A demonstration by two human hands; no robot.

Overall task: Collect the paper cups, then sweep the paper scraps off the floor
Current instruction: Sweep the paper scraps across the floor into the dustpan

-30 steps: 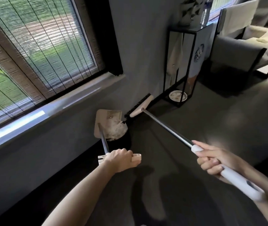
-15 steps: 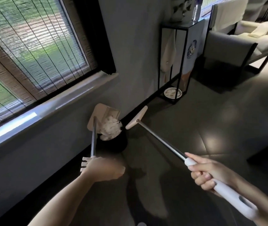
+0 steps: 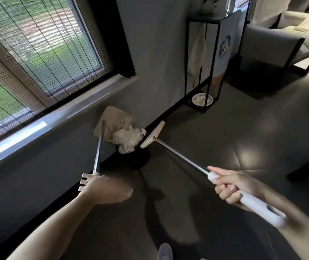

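Tipped steeper than a second ago, the dustpan (image 3: 112, 117) leans against the wall and its paper scraps (image 3: 129, 137) spill onto the black bin (image 3: 137, 158) below. The left hand (image 3: 104, 188) grips the pan's handle, and the right hand (image 3: 238, 186) is wrapped round the broom (image 3: 180, 156), whose head sits just beside the heap. Emptying looks like the step in hand. Next comes a steady tilt so nothing misses the bin. A black stand (image 3: 188, 59) with a plate (image 3: 201, 100) stands further along the wall, clear of the work.

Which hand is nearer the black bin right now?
Left. The left hand, gripping the dustpan handle, sits just below and left of the bin in the head view. The right hand, gripping the broom handle, is farther off to its right.
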